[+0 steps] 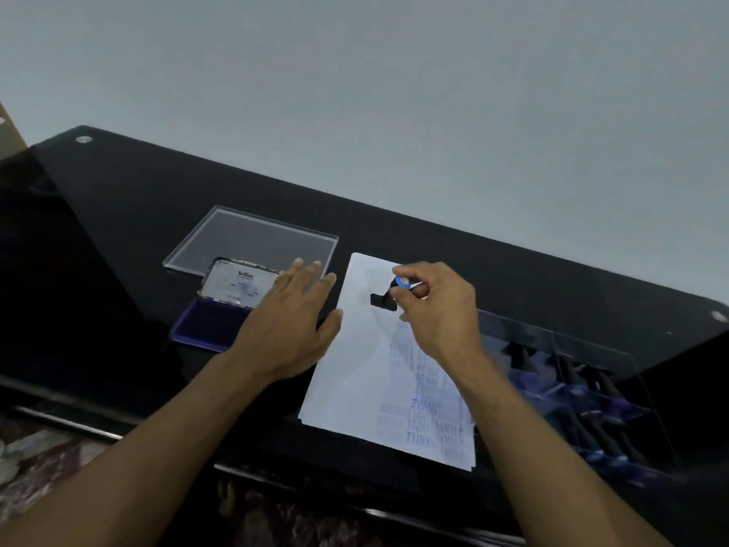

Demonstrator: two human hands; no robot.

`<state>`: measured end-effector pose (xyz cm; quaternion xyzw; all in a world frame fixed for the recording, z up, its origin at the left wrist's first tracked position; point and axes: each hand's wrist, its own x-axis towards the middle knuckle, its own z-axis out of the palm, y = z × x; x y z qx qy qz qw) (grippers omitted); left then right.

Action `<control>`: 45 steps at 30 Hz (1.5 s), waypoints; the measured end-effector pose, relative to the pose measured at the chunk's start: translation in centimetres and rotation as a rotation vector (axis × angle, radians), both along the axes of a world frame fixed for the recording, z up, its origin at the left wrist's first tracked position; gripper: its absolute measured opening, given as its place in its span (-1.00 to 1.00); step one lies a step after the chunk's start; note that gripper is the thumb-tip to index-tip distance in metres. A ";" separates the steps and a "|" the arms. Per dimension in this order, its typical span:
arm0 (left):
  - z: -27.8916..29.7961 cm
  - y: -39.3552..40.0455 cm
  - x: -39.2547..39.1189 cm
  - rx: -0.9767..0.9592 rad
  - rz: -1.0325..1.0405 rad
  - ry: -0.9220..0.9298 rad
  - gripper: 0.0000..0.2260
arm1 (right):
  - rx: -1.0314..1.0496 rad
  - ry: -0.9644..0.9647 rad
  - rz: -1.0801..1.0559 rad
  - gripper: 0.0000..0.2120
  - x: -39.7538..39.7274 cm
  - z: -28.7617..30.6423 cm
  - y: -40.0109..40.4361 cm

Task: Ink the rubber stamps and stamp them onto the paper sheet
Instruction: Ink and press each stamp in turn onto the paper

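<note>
The right hand (pixel 436 309) pinches the handle of a rubber stamp (pixel 388 296) in curled fingers, its black base on or just above the blank upper part of the paper sheet (pixel 355 373) at frame centre; contact cannot be confirmed. The left hand (pixel 294 329) lies flat with straight fingers, holding nothing, across the sheet's left edge and the table (pixel 118 199), beside the open ink pad (pixel 215 325). Risks: a tilted base likely prints only partially; lateral motion smears; an unpinned sheet may lift with the stamp.
</note>
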<state>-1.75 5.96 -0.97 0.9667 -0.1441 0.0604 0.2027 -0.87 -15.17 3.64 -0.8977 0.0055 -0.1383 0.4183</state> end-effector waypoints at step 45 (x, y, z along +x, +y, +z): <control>-4.2 -7.9 9.5 0.093 -0.133 0.045 -0.26 | -0.316 0.035 0.057 -0.71 7.4 -1.4 -5.6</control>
